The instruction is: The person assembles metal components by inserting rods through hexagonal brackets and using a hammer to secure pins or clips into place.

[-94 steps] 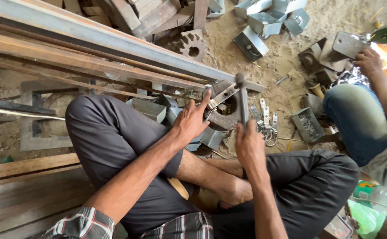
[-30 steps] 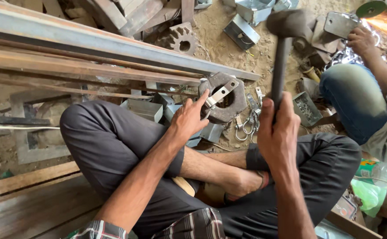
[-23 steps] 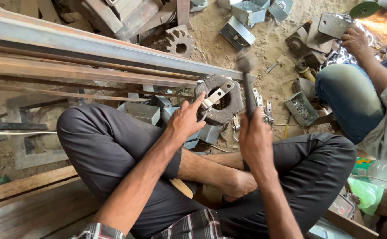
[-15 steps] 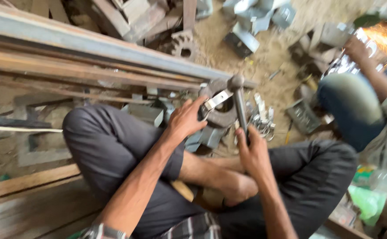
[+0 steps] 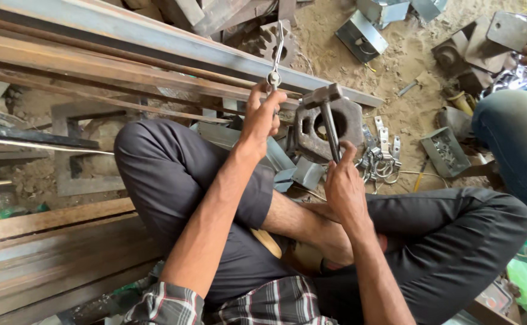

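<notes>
The rusty hexagonal steel block with a round centre hole (image 5: 326,126) sat on the sandy ground just ahead of the person's crossed legs, the grey metal hammer (image 5: 326,114) resting head-down on its top edge. Right hand (image 5: 344,186) was wrapped tight round the hammer's handle; left hand (image 5: 262,114) was pinched shut on a thin flat metal strip with a small round eye (image 5: 273,72), held upright beside the block. Loose silver clamps (image 5: 381,159) lay just right of the block, long rusty steel beams (image 5: 125,54) behind.
</notes>
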